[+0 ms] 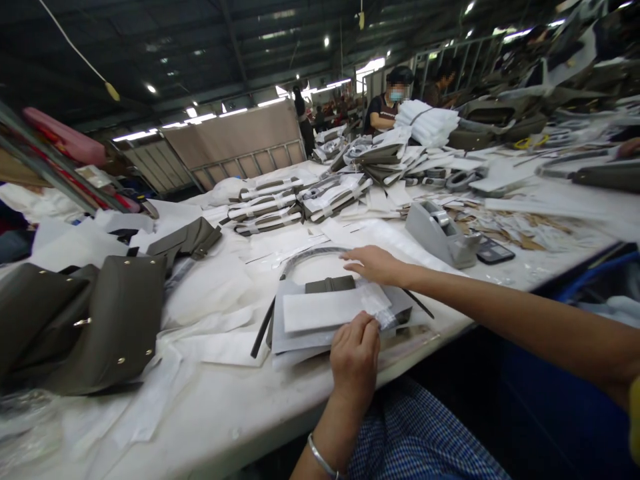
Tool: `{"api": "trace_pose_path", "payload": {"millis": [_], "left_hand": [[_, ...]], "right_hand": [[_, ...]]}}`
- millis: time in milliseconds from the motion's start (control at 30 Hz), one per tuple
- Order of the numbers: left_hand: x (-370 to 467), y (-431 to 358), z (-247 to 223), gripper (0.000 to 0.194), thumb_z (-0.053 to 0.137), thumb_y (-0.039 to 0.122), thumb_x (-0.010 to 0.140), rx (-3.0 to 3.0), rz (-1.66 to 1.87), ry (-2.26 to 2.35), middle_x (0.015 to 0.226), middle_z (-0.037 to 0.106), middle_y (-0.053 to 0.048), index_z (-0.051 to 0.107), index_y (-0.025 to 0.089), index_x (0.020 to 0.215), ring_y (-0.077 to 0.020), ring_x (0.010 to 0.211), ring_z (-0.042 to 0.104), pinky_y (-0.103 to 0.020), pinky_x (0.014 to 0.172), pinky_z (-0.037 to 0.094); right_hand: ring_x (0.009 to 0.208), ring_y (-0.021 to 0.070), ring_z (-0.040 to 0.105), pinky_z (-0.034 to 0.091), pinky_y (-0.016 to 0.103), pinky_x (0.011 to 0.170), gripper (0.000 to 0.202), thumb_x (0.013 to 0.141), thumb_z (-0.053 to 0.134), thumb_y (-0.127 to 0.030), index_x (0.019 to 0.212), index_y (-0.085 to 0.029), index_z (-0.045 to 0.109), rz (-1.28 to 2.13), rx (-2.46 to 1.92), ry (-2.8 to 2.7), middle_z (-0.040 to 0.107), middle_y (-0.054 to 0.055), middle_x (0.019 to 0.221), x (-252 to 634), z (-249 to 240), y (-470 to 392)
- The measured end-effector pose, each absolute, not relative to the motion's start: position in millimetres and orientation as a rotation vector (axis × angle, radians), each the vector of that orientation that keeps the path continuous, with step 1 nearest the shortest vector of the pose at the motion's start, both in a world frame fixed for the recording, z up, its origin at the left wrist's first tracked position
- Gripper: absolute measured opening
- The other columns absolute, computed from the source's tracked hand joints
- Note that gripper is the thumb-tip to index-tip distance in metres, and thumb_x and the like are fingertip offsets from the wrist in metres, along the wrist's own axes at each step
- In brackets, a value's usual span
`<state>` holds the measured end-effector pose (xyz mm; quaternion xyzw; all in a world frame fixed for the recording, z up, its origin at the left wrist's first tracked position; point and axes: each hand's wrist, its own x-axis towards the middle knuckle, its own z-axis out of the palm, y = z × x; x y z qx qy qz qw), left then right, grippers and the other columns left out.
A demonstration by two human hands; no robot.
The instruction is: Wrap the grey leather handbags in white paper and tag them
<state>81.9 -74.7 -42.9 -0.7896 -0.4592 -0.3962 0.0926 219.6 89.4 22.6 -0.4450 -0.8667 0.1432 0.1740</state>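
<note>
In front of me on the table lies a grey-brown handbag, wrapped with pale sheets. Its arched handle, covered in clear film, stretches away from me. A dark strap or buckle tab shows at the bag's top, with a folded white sheet below it. My left hand, a bangle on its wrist, has its fingers curled over the near edge of that sheet beside some crinkled clear film. My right hand reaches over the bag, fingers extended and apart, fingertips at the right end of the handle.
Grey-brown bags lie to the left among white sheets. A grey tape dispenser and a dark phone are on the right. Wrapped handbags are stacked farther back. A masked person stands across the table behind white bundles.
</note>
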Motion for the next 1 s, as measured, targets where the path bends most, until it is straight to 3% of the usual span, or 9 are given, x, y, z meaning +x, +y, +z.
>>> {"api": "trace_pose_path", "payload": {"millis": [133, 367, 733, 1000], "left_hand": [[82.0, -74.8, -44.1, 0.018, 0.059, 0.012, 0.091, -2.34, -1.148, -1.388, 0.109, 0.072, -0.003, 0.063, 0.022, 0.106, -0.0165, 0.095, 0.067, -0.03, 0.086, 0.051], [84.5, -73.5, -44.0, 0.016, 0.061, 0.011, 0.091, -2.331, -1.195, -1.412, 0.106, 0.072, -0.002, 0.064, 0.022, 0.103, -0.0169, 0.09, 0.067, -0.029, 0.084, 0.05], [83.5, -71.4, -51.9, 0.015, 0.061, 0.011, 0.092, -2.364, -1.263, -1.432, 0.109, 0.071, -0.003, 0.064, 0.02, 0.104, -0.017, 0.1, 0.066, -0.029, 0.089, 0.049], [82.7, -71.5, -49.3, 0.017, 0.06, 0.01, 0.091, -2.342, -1.241, -1.41, 0.108, 0.071, -0.002, 0.062, 0.021, 0.104, -0.0165, 0.099, 0.067, -0.029, 0.089, 0.051]], "right_hand": [[0.127, 0.0233, 0.054, 0.039, 0.037, 0.108, 0.045, 0.103, 0.037, -0.043, 0.137, -0.021, 0.056, 0.382, -1.262, -2.314, 0.06, 0.006, 0.137, 183.4, 15.9, 71.7], [0.118, 0.0251, 0.06, 0.037, 0.041, 0.105, 0.042, 0.103, 0.039, -0.045, 0.125, -0.02, 0.065, 0.407, -1.27, -2.298, 0.068, 0.007, 0.125, 163.0, -14.5, 63.5], [0.129, 0.0264, 0.052, 0.035, 0.042, 0.112, 0.058, 0.1, 0.035, -0.06, 0.129, -0.019, 0.063, 0.503, -1.375, -2.317, 0.061, 0.008, 0.136, 152.4, -22.1, 93.3], [0.13, 0.022, 0.051, 0.032, 0.036, 0.115, 0.044, 0.102, 0.041, -0.046, 0.123, -0.018, 0.066, 0.493, -1.276, -2.313, 0.063, 0.007, 0.133, 144.3, -22.4, 126.0]]}}
